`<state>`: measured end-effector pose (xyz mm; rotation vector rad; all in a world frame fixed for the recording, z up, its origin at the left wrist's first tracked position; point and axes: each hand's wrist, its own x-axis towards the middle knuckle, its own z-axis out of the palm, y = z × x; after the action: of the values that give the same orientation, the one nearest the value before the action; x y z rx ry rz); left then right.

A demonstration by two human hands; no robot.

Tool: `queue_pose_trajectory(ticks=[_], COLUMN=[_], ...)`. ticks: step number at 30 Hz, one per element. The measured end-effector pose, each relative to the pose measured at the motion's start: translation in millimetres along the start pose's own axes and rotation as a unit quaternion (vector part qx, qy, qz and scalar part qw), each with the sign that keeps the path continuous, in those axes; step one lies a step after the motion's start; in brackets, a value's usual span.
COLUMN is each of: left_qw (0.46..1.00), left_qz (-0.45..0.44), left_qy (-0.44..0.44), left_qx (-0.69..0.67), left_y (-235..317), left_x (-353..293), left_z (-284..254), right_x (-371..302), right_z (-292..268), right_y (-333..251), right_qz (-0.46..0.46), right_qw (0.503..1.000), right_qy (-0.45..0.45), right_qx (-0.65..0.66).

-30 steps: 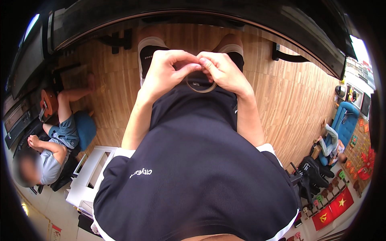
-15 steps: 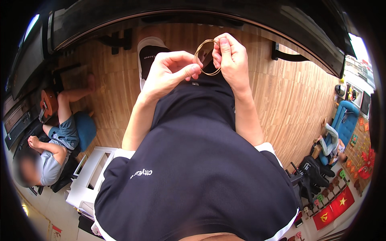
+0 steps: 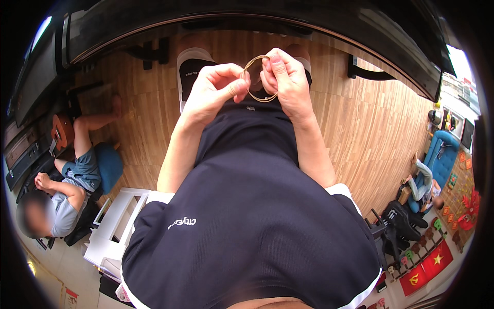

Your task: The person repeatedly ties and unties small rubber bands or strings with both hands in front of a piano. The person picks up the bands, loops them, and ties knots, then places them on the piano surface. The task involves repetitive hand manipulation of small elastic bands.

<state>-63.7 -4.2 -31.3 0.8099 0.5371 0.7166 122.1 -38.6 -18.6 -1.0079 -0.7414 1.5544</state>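
A thin gold-coloured wire coil [image 3: 252, 62], wound in several loops into a small ring, is held up in front of my lap. My left hand [image 3: 212, 91] pinches its left side between thumb and fingers. On the opposite side, my right hand [image 3: 289, 85] is closed on the coil, the thumb pressed over curled fingers. The ring stands roughly upright between both hands, its lower loops hanging just above my dark shorts. My fingers hide where the wire's ends lie.
A long glossy black piece of furniture [image 3: 247, 19] spans the far side, above the wooden floor [image 3: 360, 134]. At left a person sits on a blue chair [image 3: 109, 164] near a small guitar [image 3: 63, 131]. A white cabinet [image 3: 105, 232] stands close behind my left. Another person sits on the blue sofa [image 3: 445, 149] at right.
Both hands have shifted slightly left with the coil, my right hand a little lower and closer to the left one. My right knee has come into view beyond that hand.
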Motion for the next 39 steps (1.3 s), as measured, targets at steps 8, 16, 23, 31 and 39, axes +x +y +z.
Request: queue_pose_trajectory(ticks=[8, 16, 23, 31, 39], left_qw=[0.953, 0.902, 0.919, 0.985, 0.985], left_qz=[-0.017, -0.016, 0.034, 0.012, 0.043], left_qy=[0.152, 0.137, 0.147, 0.133, 0.055], left_qx=[0.260, 0.409, 0.365, 0.113, 0.161], left_y=[-1.2, 16.9, 17.7, 15.8, 15.3], left_x=[0.0, 2.4, 2.8, 10.8, 9.3], left_z=[-0.9, 12.6, 19.2, 15.4, -6.0], right_x=[5.7, 7.4, 8.0, -0.2, -0.7], right_z=[-10.4, 0.8, 4.5, -0.3, -5.6], right_y=[-1.8, -4.5, -2.5, -2.1, -12.1], right_qz=[-0.108, -0.244, -0.272, -0.109, 0.006], right_qw=[0.943, 0.838, 0.860, 0.972, 0.980], right_qy=[0.077, 0.125, 0.144, 0.050, -0.074], right_qx=[-0.306, -0.471, -0.407, -0.202, -0.182])
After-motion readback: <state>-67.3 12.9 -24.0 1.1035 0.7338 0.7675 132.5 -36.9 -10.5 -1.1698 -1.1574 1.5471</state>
